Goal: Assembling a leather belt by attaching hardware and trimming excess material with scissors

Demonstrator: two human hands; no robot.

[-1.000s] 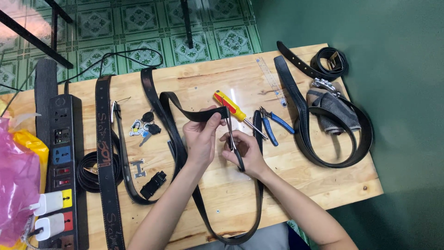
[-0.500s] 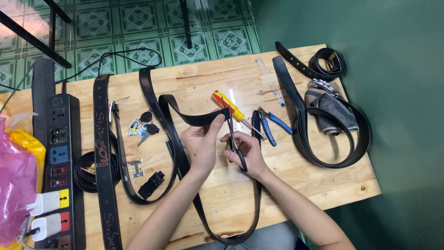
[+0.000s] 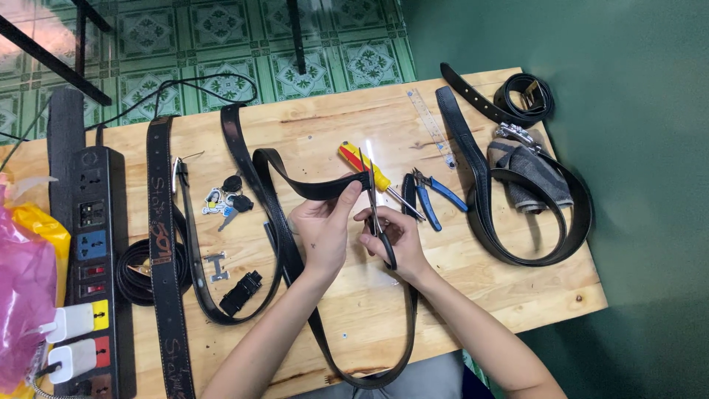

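I see left hand (image 3: 323, 230) fingers pinching black belt (image 3: 319, 187) end above table (image 3: 325, 125); right hand (image 3: 396, 238) gripping scissors (image 3: 377, 214) at tip. Trimming step, I judge; next needs steady squeeze.

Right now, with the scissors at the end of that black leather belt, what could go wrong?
The left hand pinches the black leather belt end close to the blades of the black-handled scissors in the right hand, so a slip could nick the fingertips.

The belt's long loop hangs off the wooden table edge; its weight may drag the cut crooked.

The red-and-yellow screwdriver and blue-handled pliers lie just beyond and could be knocked.
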